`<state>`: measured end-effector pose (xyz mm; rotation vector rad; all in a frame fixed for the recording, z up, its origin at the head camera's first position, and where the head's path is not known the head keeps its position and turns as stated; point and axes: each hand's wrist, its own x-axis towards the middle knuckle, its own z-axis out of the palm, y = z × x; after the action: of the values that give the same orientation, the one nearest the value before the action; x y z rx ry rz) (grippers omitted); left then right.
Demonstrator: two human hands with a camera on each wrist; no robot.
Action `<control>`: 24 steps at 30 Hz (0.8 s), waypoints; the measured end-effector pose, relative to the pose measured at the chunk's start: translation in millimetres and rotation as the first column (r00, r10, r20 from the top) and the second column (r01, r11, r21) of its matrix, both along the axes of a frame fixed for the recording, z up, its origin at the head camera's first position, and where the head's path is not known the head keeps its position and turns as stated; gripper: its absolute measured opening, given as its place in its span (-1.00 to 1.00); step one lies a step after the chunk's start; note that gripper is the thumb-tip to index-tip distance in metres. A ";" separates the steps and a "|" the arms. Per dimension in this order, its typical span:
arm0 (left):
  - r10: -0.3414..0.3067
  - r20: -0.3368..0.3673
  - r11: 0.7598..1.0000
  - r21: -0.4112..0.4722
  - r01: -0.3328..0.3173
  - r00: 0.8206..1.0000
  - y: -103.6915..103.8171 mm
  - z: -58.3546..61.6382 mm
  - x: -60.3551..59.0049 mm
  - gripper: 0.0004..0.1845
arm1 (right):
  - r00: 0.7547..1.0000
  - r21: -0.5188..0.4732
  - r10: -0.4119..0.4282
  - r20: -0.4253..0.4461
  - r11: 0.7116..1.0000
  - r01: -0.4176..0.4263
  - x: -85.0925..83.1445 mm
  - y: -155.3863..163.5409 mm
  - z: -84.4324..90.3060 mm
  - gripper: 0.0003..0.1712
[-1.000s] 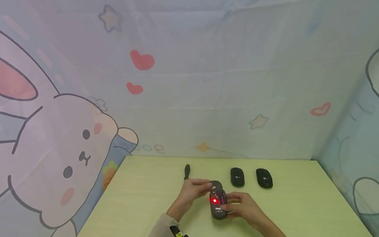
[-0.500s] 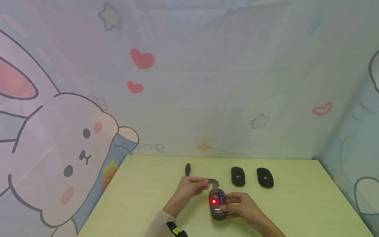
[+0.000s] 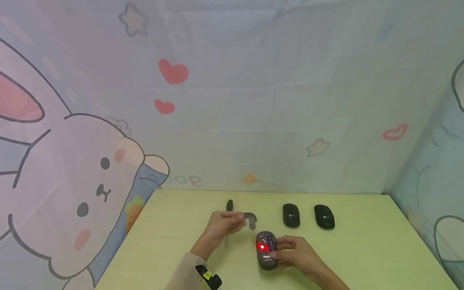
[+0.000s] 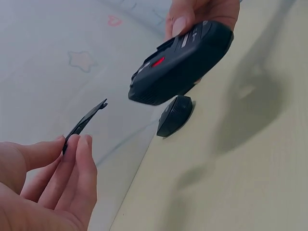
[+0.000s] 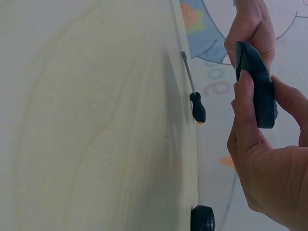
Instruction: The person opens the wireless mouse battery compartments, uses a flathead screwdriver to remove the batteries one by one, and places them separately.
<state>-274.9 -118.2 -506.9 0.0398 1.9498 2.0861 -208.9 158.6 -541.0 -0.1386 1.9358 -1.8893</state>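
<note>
My right hand (image 3: 295,253) holds a mouse (image 3: 267,255) low in the middle of the head picture. My fingers are curled round its side. The mouse is belly up, and a red light glows on it. I can see a battery inside, because its lid is off.

My left hand (image 3: 221,225) pinches the lid (image 3: 250,218) between thumb and fingers. The lid is thin and dark. It sits up and to the left of the mouse, close by but not touching. So the lid has to go down and to the right to meet the mouse. My left hand is the one nearer the lid, and my right hand is the one nearer the mouse. The mouse's long side points away from me, toward the wall.

I count three mice: the one I hold, and two more (image 3: 291,215) (image 3: 324,216) side by side above it and to the right on the table (image 3: 380,245). I count one lid. There is one screwdriver (image 3: 229,206) just above my left hand.
</note>
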 end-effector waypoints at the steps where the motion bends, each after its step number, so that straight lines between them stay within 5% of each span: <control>1: 0.003 0.004 1.000 0.004 -0.003 1.000 -1.5 0.5 -1.0 -0.58 | 1.000 0.002 -0.001 0.000 1.000 0.001 0.4 0.4 0.5 -0.27; 15: 0.039 -0.007 0.999 0.016 -0.039 0.999 -31.2 3.2 -15.4 -0.58 | 1.000 0.017 -0.015 0.002 1.000 0.015 3.4 4.9 3.0 -0.30; 24: 0.156 0.016 0.988 -0.011 -0.155 0.988 -58.3 -0.4 -35.0 -0.63 | 1.000 -0.008 -0.013 0.007 1.000 0.013 3.7 9.1 1.8 -0.30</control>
<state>-309.9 -176.5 -507.3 -0.1362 2.0114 2.1649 -205.2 167.7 -539.2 -0.1225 1.9288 -1.9040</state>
